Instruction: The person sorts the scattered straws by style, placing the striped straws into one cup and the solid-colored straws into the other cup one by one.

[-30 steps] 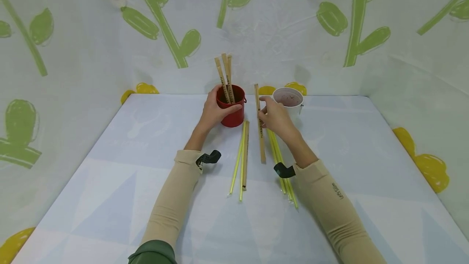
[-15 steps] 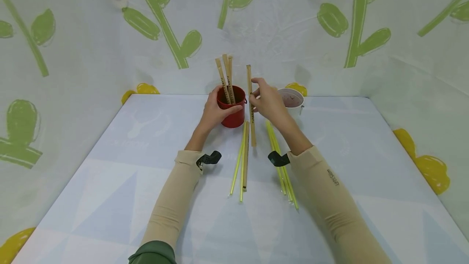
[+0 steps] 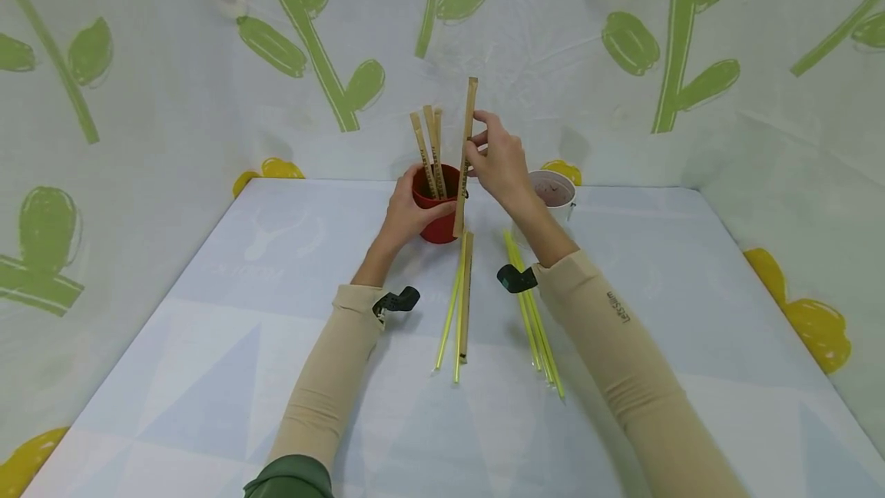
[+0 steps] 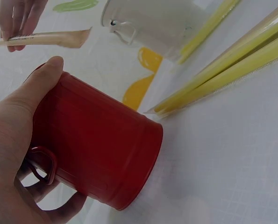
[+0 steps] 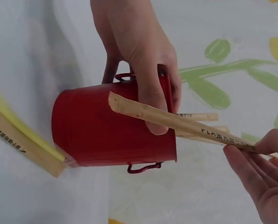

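At lower right, a sleeve (image 3: 622, 329) reads "LetsSlim". Yellow straws (image 3: 541, 333) lie below centre. Mid-frame, the left hand (image 3: 408, 214) grips a red bucket (image 3: 439, 231) of sticks (image 3: 433, 147); across its right side, the right hand (image 3: 501, 164) pinches a paper stick (image 3: 463, 179), print unreadable. Behind, a white bucket (image 3: 558, 212) is partly hidden.

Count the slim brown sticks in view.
5: three brown sticks in the red bucket, one held stick pinched by the right hand, one loose stick lying on the table beside yellow sticks. More could be hidden inside the bucket.
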Tool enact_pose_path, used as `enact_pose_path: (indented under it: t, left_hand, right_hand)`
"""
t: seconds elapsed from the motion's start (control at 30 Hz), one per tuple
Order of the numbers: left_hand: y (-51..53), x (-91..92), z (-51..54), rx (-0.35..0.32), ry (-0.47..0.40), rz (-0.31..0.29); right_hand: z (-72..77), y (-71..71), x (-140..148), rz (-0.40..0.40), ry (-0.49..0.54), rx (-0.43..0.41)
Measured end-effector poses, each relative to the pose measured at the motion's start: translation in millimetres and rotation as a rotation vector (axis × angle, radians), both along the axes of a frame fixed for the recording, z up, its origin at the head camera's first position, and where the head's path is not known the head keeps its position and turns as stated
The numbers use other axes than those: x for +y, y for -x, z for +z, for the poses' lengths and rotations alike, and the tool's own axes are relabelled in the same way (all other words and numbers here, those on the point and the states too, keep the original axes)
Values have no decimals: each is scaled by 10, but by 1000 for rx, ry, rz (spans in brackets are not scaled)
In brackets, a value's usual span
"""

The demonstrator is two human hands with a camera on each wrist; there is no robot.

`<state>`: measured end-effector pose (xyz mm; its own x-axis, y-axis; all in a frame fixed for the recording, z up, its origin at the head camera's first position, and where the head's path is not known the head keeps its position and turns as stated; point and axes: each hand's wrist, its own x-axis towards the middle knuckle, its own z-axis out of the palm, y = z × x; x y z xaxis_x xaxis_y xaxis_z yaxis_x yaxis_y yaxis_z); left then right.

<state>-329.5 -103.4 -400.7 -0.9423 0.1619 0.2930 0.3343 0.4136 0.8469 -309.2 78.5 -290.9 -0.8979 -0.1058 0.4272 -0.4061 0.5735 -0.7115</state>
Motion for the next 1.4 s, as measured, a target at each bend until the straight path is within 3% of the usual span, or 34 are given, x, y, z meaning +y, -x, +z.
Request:
enact_pose_path:
  t: [0.43, 0.83, 1.17, 1.4]
  left_hand:
    - [-20, 0, 23, -7, 18, 8]
    - [-23, 9, 28, -24, 5, 8]
    - [-17, 23, 38, -30, -1, 12]
    - [-9, 16, 16, -17, -6, 11]
  right_hand:
    - [117, 120, -4, -38, 96, 102]
    - [256, 123, -38, -61, 170, 147]
    - [177, 144, -54, -66, 172, 202]
    - [32, 145, -92, -41, 117, 170]
